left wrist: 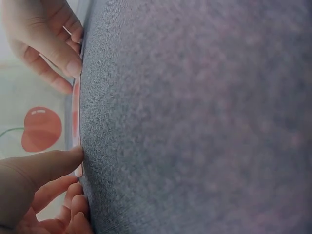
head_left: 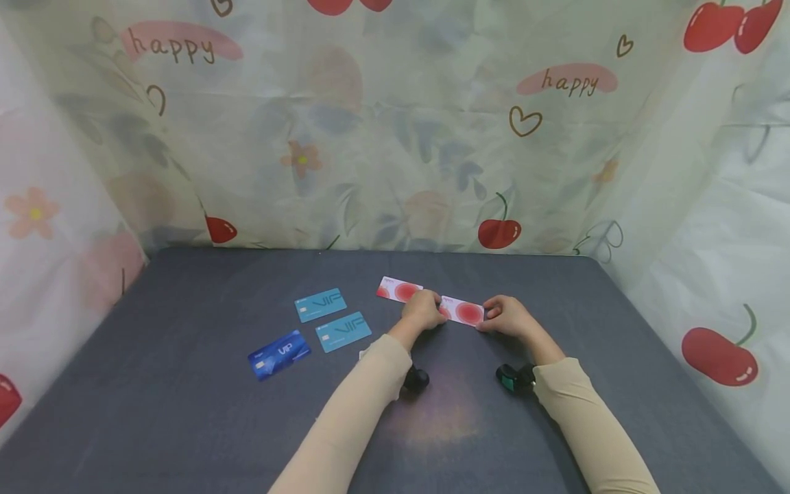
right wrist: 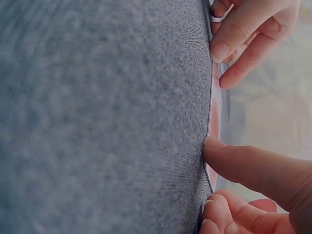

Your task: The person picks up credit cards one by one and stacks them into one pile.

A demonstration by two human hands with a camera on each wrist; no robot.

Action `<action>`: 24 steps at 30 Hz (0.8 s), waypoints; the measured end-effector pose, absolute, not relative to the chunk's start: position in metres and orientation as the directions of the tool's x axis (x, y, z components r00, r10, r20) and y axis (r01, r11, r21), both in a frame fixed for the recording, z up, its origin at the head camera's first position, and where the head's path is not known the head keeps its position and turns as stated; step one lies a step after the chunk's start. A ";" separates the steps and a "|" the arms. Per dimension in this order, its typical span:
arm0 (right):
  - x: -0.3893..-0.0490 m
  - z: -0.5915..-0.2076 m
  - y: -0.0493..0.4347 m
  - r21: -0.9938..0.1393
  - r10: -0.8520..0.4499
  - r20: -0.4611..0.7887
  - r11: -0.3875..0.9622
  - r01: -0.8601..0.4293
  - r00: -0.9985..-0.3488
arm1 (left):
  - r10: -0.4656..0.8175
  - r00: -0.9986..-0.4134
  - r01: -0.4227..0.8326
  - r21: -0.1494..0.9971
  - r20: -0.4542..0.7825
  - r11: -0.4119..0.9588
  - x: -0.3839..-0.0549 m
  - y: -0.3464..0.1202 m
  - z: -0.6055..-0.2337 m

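Note:
A pink-and-white card with a red circle (head_left: 461,311) lies on the dark grey table between both hands. My left hand (head_left: 422,310) pinches its left end, and my right hand (head_left: 507,317) pinches its right end. Seen edge-on in the left wrist view, the card (left wrist: 76,114) runs between the left hand (left wrist: 34,187) and the right hand (left wrist: 46,39). In the right wrist view, the right thumb lies over one end of the card (right wrist: 214,109). A second pink card (head_left: 398,289) rests just behind the left hand, its right corner close to the fingers.
Left of the hands lie two light blue cards, a back one (head_left: 320,304) and a front one (head_left: 343,332), with a dark blue card (head_left: 279,354) in front. A patterned curtain (head_left: 370,171) closes off the table's back and sides. Each wrist carries a black device (head_left: 416,380).

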State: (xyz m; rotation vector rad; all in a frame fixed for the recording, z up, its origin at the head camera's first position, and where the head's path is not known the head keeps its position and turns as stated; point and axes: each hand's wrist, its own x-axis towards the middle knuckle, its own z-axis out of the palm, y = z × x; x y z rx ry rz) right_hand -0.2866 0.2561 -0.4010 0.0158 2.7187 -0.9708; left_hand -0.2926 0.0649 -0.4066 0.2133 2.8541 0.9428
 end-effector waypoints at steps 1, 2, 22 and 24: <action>-0.287 -0.401 0.256 -0.623 -0.075 -0.244 0.776 0.097 -0.967 | 0.175 -0.981 0.090 0.606 -0.083 0.791 -0.292 0.065 -0.405; -0.287 -0.401 0.256 -0.625 -0.075 -0.247 0.775 0.099 -0.966 | 0.179 -0.980 0.088 0.615 -0.087 0.784 -0.293 0.065 -0.405; -0.286 -0.401 0.252 -0.644 -0.047 -0.239 0.755 0.122 -0.970 | 0.193 -0.981 0.147 0.759 0.029 0.634 -0.406 0.089 -0.546; -0.285 -0.400 0.251 -0.649 -0.050 -0.231 0.752 0.116 -0.972 | 0.202 -0.977 0.181 0.769 0.069 0.613 -0.407 0.088 -0.548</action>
